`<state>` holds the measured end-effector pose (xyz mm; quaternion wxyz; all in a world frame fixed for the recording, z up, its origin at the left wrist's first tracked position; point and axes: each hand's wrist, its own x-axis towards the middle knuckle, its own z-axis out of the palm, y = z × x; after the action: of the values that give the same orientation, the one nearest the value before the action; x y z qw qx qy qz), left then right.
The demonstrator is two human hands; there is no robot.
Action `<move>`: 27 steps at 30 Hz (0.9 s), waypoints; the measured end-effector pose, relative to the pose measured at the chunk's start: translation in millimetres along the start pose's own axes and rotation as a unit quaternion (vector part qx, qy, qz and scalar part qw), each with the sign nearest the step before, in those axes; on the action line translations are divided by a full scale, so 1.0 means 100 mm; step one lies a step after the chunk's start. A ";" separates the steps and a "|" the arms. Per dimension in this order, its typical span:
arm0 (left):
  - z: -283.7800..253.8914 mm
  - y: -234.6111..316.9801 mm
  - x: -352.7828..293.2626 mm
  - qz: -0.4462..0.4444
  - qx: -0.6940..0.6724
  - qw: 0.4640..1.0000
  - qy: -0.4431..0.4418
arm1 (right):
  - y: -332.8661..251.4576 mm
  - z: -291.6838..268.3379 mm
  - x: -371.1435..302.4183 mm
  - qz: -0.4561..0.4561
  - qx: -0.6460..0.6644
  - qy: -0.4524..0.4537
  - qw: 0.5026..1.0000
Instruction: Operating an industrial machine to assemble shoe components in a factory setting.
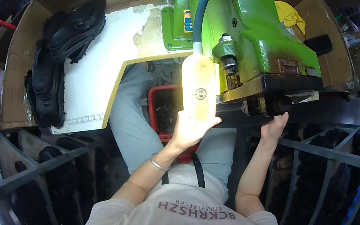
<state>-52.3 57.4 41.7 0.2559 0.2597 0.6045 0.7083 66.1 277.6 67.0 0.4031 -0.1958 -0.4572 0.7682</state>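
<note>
Left hand point(190, 133) mid-frame, at the lower end of the pale lamp head point(200, 80) — fingers partly hidden, cannot tell if gripping. Right hand point(274, 126) right of centre, fingertips up at a black knob point(280, 103) under the green machine point(263, 31) — grip unclear. Red basket point(153, 110) near centre; black shoe pieces point(73, 29) upper left.

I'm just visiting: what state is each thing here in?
Lamp: apparently lit, bright glow along its edge.
Left hand: partly behind the lamp; grip unclear.
Right hand: raised at the green machine; grip unclear.
Green machine: running or not, cannot tell.
Red basket: open, dark bits inside.
Yellow cloth: crumpled.
Black shoe parts: piled.
White board: surface partly peeled.
</note>
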 end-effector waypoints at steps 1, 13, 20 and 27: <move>0.03 0.00 0.05 -0.008 -0.003 1.000 -0.010 | -0.03 0.03 0.04 -0.007 -0.003 0.004 1.000; -0.43 0.49 -0.04 -0.059 -0.133 0.988 0.054 | 0.32 0.51 -0.25 -0.004 0.010 0.002 1.000; -0.81 0.26 -0.28 0.010 -0.067 0.993 0.098 | 0.54 0.75 -0.48 0.007 -0.015 -0.016 1.000; -0.38 0.23 -0.24 0.001 -0.021 0.998 0.064 | 0.40 0.39 -0.18 -0.015 0.022 0.000 1.000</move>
<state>-61.4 10.9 57.9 0.2212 0.2085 0.6048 0.7361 32.7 231.6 51.0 0.4187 -0.1805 -0.4426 0.7721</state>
